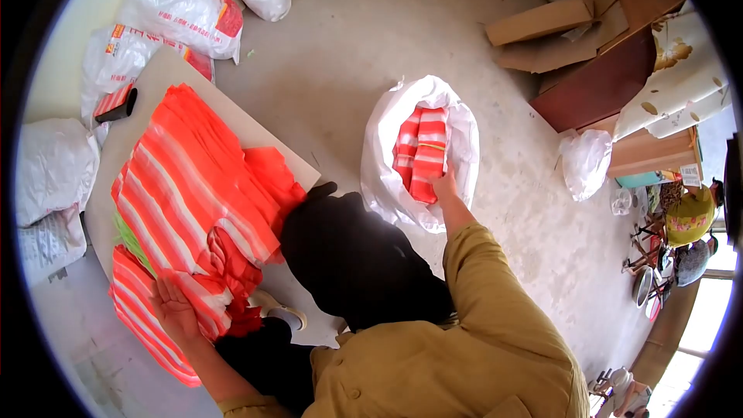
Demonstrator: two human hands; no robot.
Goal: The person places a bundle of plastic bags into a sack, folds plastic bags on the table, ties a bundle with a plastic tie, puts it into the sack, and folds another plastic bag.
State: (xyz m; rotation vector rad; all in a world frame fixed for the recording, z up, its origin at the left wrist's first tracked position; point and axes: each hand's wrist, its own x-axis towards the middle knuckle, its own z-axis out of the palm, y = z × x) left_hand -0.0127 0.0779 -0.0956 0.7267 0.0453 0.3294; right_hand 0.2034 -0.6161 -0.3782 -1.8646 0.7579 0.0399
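Note:
A stack of red and white striped bags (182, 178) lies spread on a light board (271, 135) at the left. My left hand (176, 308) rests on the near part of this stack, palm up, fingers apart. Light green strips (131, 244) show between the striped layers. In the middle, a white sack (379, 128) stands open on the floor, holding folded striped bundles (429, 147) tied with a thin yellowish band. My right hand (445, 188) reaches over the sack's near edge and touches the lower end of a bundle; its fingers are partly hidden.
Filled white sacks (178, 15) lie at the upper left. A black-handled object (118, 106) is on the board's far corner. Cardboard (557, 31) lies by a dark red cabinet (596, 81) at the upper right, near a white plastic bag (586, 162). Other people (689, 217) are at the far right.

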